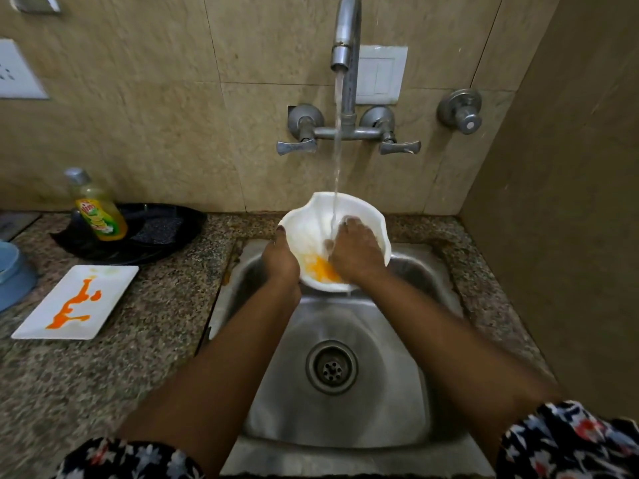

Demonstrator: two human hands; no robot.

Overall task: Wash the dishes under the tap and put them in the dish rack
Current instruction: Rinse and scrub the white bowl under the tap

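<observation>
Water (337,140) runs from the tap (345,36) into a white bowl (349,210) held tilted over the steel sink (345,326). Left hand (280,259) grips the bowl's left rim, thumb on the rim, fingers wrapped under and out of sight. Right hand (356,252) lies inside the bowl, fingers flat and close together against the inner wall, under the stream. Orange residue (320,267) pools at the bowl's low side, between the hands. On the counter (162,312) left of the sink: white rectangular plate (103,281) smeared with orange sauce; behind it a black plate (173,236) with a soap bottle (98,209) standing on it. Blue dish (14,271) at the left edge. Floral sleeves (570,440) at the bottom.
</observation>
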